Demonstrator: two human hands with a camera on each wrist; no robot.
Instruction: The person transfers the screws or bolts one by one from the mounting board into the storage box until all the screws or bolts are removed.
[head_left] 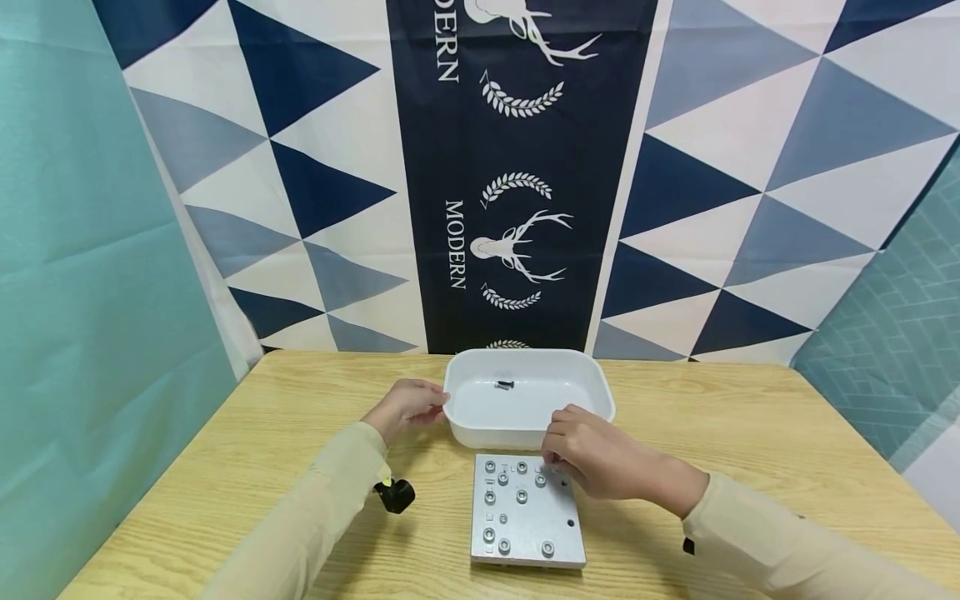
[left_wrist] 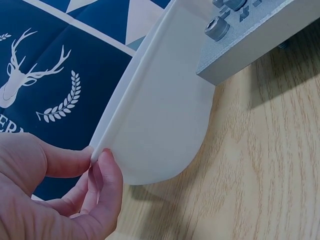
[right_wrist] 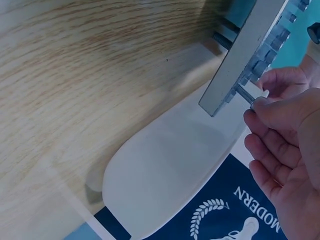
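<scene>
The left hand [head_left: 408, 407] pinches the nine o'clock rim of a white, round-cornered plastic tray [head_left: 498, 438], thumb against finger. At the tray's six o'clock lies a silver rectangular metal plate [head_left: 534, 522] studded with socket-head bolts [head_left: 522, 497]. Over the plate's one o'clock edge, the right hand [head_left: 592, 450] grips a slim grey threaded metal screw [right_wrist: 244, 93], fingertips closed together.

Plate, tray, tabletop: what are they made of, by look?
Plate: metal, probably aluminium or steel; matte silver-grey, crisp edges.
Tray: likely moulded plastic; smooth white, thin rim, rounded corners.
Tabletop: wood or wood-print laminate; pale visible grain, can't tell which.
</scene>
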